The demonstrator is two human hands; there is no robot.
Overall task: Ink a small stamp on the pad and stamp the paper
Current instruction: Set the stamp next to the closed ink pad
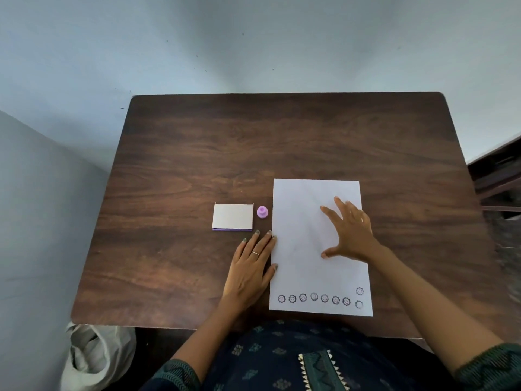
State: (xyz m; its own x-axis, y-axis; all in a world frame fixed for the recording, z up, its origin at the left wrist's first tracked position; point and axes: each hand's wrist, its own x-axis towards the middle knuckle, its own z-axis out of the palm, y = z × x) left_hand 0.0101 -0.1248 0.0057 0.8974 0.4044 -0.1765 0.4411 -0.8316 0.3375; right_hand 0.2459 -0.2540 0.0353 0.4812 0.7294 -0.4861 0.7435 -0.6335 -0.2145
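A white sheet of paper (301, 244) lies on the dark wooden table (253, 142), with several round stamped marks (313, 298) along its near edge. Left of the sheet stands a small purple stamp (262, 212). Beside the stamp sits the ink pad (233, 220), its white lid shut over a purple base. My left hand (251, 266) rests flat on the table, fingertips touching the paper's left edge. My right hand (349, 230) is spread open over the paper's right half, holding nothing.
A wall runs along the table's far and left sides. A pale bag (95, 359) sits on the floor at the table's near left corner. Dark furniture (499, 176) stands to the right.
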